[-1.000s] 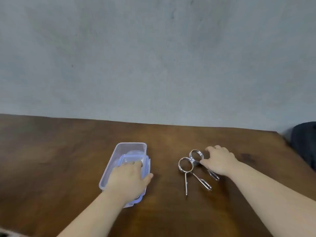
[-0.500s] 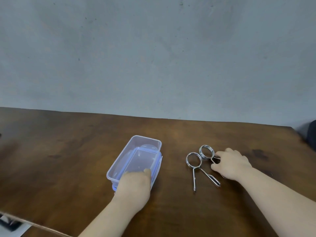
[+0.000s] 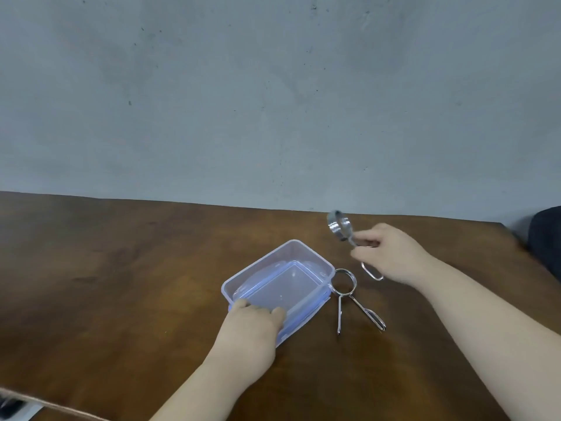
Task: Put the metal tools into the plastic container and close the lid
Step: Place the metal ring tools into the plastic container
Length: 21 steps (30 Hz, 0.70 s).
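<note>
Head view: right hand (image 3: 391, 253) has lifted one metal tool (image 3: 341, 227) off the table (image 3: 121, 268), fingers pinched shut on its handles; half a second ago it lay flat. Second tool (image 3: 346, 287) lies touching the open container (image 3: 279, 281), whose lid (image 3: 303, 322) sits underneath. Left hand (image 3: 252, 326) grips the near rim, steadying it. First drop-in looks next

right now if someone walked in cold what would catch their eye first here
First, the shiny metal clip held up off the table in the right hand, its ring tilted toward the wall. Next, the clear plastic container at the centre of the brown table, open, with the left hand gripping its near rim. A second metal clip lies flat against the container's right side.
</note>
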Motion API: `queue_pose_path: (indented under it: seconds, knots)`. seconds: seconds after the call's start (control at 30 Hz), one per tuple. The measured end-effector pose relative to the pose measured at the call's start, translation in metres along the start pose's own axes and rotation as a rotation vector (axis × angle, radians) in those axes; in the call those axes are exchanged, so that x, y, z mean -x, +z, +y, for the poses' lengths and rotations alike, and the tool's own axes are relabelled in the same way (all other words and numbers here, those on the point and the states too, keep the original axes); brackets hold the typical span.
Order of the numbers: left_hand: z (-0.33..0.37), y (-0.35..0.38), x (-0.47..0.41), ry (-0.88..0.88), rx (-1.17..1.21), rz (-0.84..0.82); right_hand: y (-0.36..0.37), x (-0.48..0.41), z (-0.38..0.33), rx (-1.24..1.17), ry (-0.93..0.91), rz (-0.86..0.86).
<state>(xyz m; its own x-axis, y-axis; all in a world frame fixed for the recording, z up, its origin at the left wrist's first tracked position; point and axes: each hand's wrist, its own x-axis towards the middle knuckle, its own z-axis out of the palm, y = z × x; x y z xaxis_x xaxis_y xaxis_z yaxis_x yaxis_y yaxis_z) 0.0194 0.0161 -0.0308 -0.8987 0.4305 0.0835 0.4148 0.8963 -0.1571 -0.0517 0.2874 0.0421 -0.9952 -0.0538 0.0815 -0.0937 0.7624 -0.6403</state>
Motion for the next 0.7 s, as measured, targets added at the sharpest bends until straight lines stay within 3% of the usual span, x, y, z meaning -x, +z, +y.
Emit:
queue_pose_path:
  seconds: [0.17, 0.37, 0.57, 0.7]
  knots:
    - [0.004, 0.002, -0.003, 0.053, 0.038, 0.111, 0.007, 0.009, -0.038, 0.198, -0.167, -0.264]
    - [0.012, 0.003, -0.01, 0.162, 0.073, 0.132, 0.029, 0.0, -0.036, 0.474, -0.178, -0.482]
    - [0.014, 0.007, -0.023, 0.21, 0.264, 0.091, 0.048, -0.001, -0.024, 0.628, -0.198, -0.51]
    - [0.018, 0.001, -0.028, 0.214, 0.259, 0.086, 0.06, 0.001, -0.02, 0.667, -0.289, -0.501]
